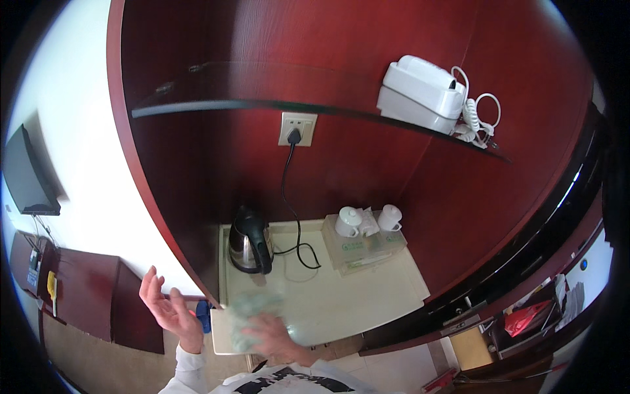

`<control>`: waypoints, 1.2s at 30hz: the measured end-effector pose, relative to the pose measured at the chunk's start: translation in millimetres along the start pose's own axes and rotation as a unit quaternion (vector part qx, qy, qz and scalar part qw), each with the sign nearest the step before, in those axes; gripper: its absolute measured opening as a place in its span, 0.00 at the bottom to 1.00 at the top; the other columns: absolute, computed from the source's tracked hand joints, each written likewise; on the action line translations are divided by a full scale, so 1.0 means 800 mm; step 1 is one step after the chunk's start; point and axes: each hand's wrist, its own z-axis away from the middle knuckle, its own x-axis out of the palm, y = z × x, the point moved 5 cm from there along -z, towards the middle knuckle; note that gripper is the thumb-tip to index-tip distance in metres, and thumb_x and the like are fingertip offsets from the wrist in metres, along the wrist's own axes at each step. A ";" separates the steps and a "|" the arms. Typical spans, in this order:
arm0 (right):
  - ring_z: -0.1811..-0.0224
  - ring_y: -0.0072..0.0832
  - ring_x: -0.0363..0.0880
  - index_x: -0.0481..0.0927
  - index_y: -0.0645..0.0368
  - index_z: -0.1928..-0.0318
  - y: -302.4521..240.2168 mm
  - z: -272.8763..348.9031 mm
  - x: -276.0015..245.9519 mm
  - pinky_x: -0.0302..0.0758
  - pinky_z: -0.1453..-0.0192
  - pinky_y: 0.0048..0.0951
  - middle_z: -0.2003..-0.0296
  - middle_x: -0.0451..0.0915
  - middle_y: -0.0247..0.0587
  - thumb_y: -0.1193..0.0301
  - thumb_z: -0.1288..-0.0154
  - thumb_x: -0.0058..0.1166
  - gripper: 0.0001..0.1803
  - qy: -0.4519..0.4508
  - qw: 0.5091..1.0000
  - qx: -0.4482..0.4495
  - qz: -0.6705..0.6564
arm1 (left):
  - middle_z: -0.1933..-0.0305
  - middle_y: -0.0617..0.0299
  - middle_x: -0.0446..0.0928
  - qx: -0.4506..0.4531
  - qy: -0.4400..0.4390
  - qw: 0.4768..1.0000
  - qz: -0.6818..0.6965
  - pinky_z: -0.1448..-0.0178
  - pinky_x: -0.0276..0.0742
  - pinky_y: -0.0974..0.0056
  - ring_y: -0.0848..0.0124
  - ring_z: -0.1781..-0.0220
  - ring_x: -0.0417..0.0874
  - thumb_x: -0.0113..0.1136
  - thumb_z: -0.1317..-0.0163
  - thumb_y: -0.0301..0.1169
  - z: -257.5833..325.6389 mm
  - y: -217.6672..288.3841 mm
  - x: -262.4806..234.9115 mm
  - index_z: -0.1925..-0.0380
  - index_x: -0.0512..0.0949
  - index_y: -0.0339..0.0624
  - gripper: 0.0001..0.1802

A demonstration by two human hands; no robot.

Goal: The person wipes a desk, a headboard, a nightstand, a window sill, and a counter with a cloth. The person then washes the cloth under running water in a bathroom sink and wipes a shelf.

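My right hand point(275, 338) presses a pale green-and-white cloth point(252, 307) onto the front left part of a cream countertop point(354, 312). Both hand and cloth are smeared by motion. Off the counter's left corner, my left hand point(172, 314) is raised in the air with its fingers apart and nothing in it. Behind the cloth stands a black-and-steel electric kettle point(248, 244). Its black cord point(285, 187) runs up to a wall socket point(298, 128).
Two white cups, one lidded point(348, 222) and one plain point(390, 218), sit on a pale tray point(354, 249) at the counter's back right. Above, a glass shelf point(256, 105) carries a white corded device point(423, 92). Dark red cabinet walls enclose the counter.
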 end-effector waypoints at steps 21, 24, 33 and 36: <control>0.49 0.34 0.78 0.69 0.66 0.40 -0.089 -0.134 -0.623 0.74 0.43 0.33 0.46 0.74 0.50 0.70 0.48 0.52 0.32 0.523 0.851 -0.019 0.036 | 0.42 0.46 0.62 -0.153 -0.260 0.945 0.127 0.35 0.59 0.61 0.57 0.40 0.64 0.51 0.46 0.19 -0.033 -0.105 0.074 0.37 0.57 0.29 0.33; 0.53 0.30 0.79 0.73 0.60 0.42 -0.178 -0.321 -0.610 0.76 0.48 0.31 0.52 0.78 0.45 0.72 0.45 0.49 0.27 0.289 0.954 -0.070 0.047 | 0.41 0.46 0.62 -0.136 -0.244 0.947 0.160 0.33 0.58 0.59 0.54 0.38 0.64 0.51 0.50 0.17 -0.043 -0.094 0.078 0.37 0.57 0.30 0.36; 0.52 0.30 0.72 0.69 0.63 0.44 -0.100 -0.537 -0.498 0.69 0.47 0.30 0.57 0.75 0.41 0.65 0.43 0.50 0.26 -0.131 0.986 -0.075 0.077 | 0.36 0.41 0.64 -0.059 -0.222 0.967 0.109 0.33 0.61 0.53 0.46 0.36 0.65 0.55 0.56 0.14 -0.059 -0.063 0.071 0.38 0.62 0.32 0.39; 0.51 0.26 0.71 0.70 0.62 0.46 -0.011 -0.495 -0.559 0.69 0.46 0.30 0.56 0.74 0.38 0.68 0.41 0.50 0.23 -0.095 0.993 0.005 0.074 | 0.37 0.41 0.64 -0.051 -0.232 0.966 0.105 0.33 0.61 0.54 0.46 0.36 0.65 0.54 0.57 0.14 -0.055 -0.066 0.073 0.37 0.61 0.32 0.40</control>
